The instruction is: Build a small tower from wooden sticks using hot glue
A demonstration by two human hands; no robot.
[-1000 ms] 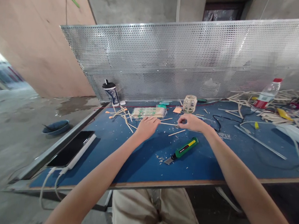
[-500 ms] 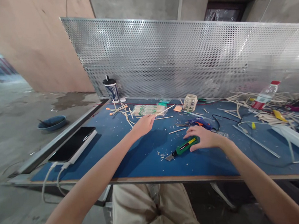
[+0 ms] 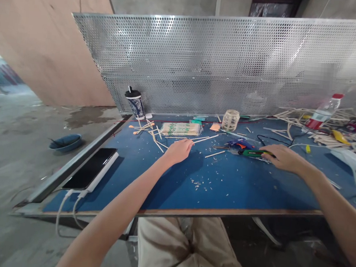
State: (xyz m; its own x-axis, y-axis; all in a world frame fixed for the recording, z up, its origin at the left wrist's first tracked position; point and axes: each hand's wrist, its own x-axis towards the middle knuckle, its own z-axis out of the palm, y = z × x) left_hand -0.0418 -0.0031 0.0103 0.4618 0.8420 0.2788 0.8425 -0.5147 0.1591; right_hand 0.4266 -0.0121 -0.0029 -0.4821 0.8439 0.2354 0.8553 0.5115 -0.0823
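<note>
My left hand (image 3: pixel 179 151) pinches a thin wooden stick (image 3: pixel 205 139) that points up and to the right, just in front of a plastic-wrapped bundle of sticks (image 3: pixel 181 129). My right hand (image 3: pixel 280 156) has its fingers closed round the rear end of a green utility knife (image 3: pixel 252 153), whose front end points left beside a blue and orange glue gun (image 3: pixel 239 144). Another short stick (image 3: pixel 215 154) lies on the blue table (image 3: pixel 173 191) between the hands. Small wood shavings (image 3: pixel 203 184) are scattered nearer the front edge.
A phone on a white power bank (image 3: pixel 92 169) lies at the left. Along the back stand a patterned cup (image 3: pixel 135 104), a small stick-built jar shape (image 3: pixel 230 120) and a red-capped bottle (image 3: pixel 324 113). Loose sticks and cables cover the right side; a perforated metal panel (image 3: pixel 202 69) rises behind.
My right hand has carried the green knife right and away from me, to beside the glue gun. The stick in my left hand is now lower and flatter.
</note>
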